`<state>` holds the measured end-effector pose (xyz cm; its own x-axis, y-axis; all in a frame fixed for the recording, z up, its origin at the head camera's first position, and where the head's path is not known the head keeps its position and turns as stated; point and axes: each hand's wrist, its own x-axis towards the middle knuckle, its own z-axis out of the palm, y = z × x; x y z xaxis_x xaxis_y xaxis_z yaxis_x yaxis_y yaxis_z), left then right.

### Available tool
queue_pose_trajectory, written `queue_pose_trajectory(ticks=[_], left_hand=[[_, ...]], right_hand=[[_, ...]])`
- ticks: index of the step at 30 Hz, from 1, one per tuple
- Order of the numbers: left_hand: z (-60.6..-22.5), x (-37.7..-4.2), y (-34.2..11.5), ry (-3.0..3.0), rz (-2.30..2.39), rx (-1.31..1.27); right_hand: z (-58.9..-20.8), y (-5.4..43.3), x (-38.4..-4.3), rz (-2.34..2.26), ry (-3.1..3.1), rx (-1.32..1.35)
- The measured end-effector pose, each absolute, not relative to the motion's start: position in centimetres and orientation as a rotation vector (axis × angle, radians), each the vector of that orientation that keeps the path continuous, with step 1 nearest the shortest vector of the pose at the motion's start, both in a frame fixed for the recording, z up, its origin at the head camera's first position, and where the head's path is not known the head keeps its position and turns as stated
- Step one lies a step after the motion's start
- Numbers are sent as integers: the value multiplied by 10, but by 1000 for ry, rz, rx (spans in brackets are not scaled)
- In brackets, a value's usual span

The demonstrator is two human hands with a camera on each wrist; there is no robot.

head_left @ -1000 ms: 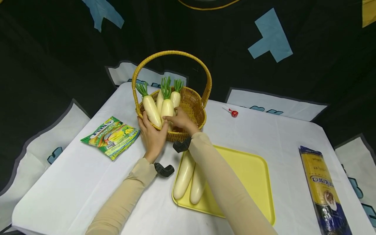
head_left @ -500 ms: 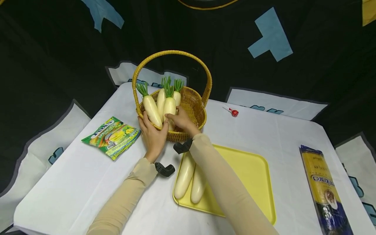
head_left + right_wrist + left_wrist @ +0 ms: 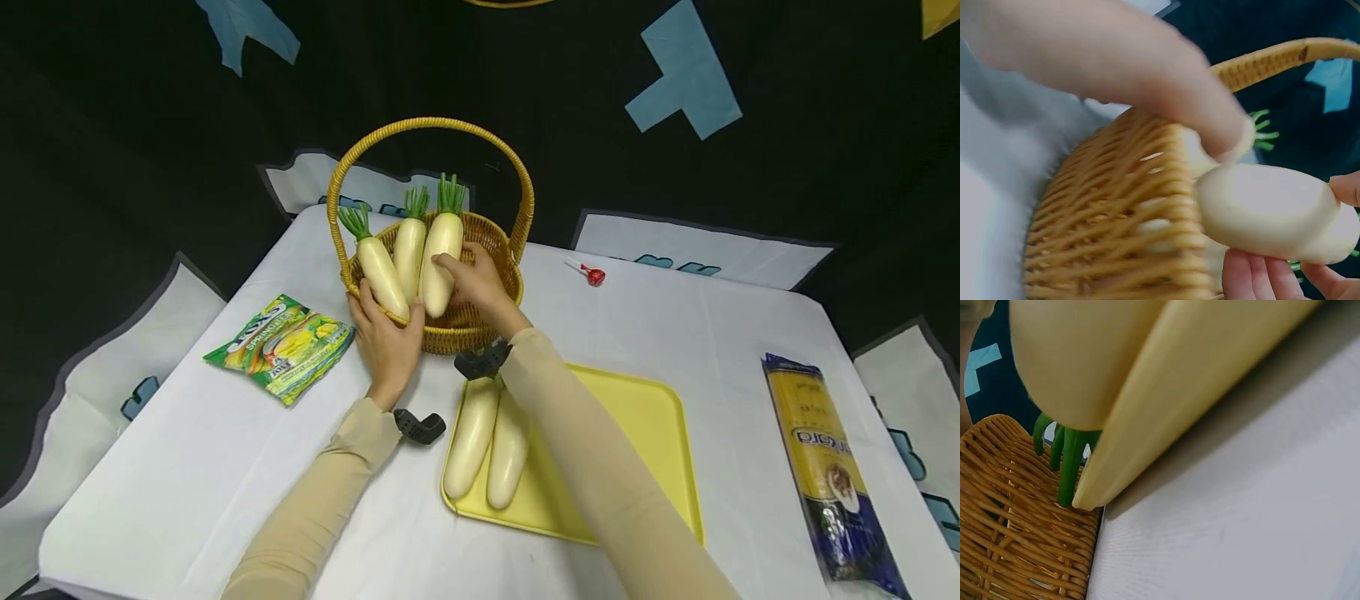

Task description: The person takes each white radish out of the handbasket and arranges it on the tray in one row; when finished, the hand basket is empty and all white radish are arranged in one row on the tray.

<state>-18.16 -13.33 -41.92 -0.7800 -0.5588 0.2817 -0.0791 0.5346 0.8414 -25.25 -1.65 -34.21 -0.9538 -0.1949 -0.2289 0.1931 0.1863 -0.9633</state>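
Observation:
In the head view, a white radish with a green top (image 3: pixel 441 262) stands tilted in the wicker basket (image 3: pixel 459 340), gripped by my right hand (image 3: pixel 477 282). The right wrist view shows that radish (image 3: pixel 1272 209) between thumb and fingers, beside the woven rim. My left hand (image 3: pixel 387 343) holds the basket's front left rim, thumb at the rim and fingers spread along the outside. Two more radishes, a left one (image 3: pixel 381 275) and a middle one (image 3: pixel 409 250), lean in the basket. The left wrist view catches the basket side (image 3: pixel 1016 512) close up.
A yellow tray (image 3: pixel 622 450) holds two radishes (image 3: pixel 471 437), partly under the right forearm. A green Foxs packet (image 3: pixel 285 346) lies left of the basket. A red lollipop (image 3: pixel 594 276) sits to its right, and a long yellow-blue packet (image 3: pixel 828 475) at the far right.
My right hand has raised the gripped radish and shifted it back and slightly right. The radish behind it no longer shows. The left hand stays on the rim; the view has tilted slightly.

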Motion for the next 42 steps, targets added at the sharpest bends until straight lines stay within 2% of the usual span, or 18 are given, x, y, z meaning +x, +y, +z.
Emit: queue_pose_trajectory(ticks=[9,18,30,42], left_hand=[[-420,-182,-133,-2249,-1201,530],[-418,-181,-133,-2249,-1202,519],[-420,-181,-133,-2252,-1203,510],[-419,-181,-132,-2259,-1204,514]], right_hand=[[-320,20,-229,-1860,2177,-187],[-318,86,-182,-1856,2221,-235],[-350,151,-117,-1573,2284,-20],[-385,156,-76,-1487,2192,99]])
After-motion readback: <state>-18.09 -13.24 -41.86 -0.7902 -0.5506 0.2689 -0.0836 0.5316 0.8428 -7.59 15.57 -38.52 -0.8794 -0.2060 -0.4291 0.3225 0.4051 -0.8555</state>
